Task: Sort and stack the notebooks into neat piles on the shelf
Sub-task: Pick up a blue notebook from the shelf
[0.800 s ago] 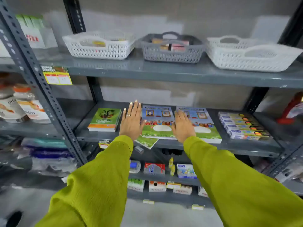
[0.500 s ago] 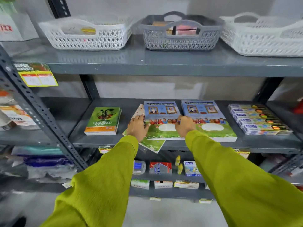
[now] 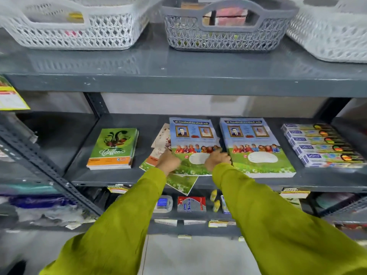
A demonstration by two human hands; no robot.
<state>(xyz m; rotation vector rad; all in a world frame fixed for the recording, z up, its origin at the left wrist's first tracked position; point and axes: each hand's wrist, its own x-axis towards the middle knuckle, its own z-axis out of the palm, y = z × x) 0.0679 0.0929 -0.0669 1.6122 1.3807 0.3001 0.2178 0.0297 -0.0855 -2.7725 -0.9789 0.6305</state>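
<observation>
On the middle grey shelf (image 3: 119, 177) lies a blue-and-green notebook (image 3: 191, 139), topmost of a loose middle pile. My left hand (image 3: 168, 161) grips its left edge and my right hand (image 3: 217, 159) grips its right edge. Skewed notebooks (image 3: 161, 139) stick out beneath it to the left, and one green corner (image 3: 182, 184) hangs over the shelf's front edge. A neat pile of the same blue-and-green notebooks (image 3: 256, 147) sits just to the right. A pile of green "Coffee" notebooks (image 3: 113, 149) lies at the left.
A row of boxed items (image 3: 321, 145) lies at the shelf's right end. On the upper shelf stand two white baskets (image 3: 75, 28) (image 3: 333, 36) and a grey basket (image 3: 224, 30). Small packets (image 3: 191, 204) sit on the lower shelf. A slanted metal upright (image 3: 39, 167) is at the left.
My hands went from lying flat with fingers spread on the middle pile to curling around the top notebook's side edges. The camera moved closer to the shelf.
</observation>
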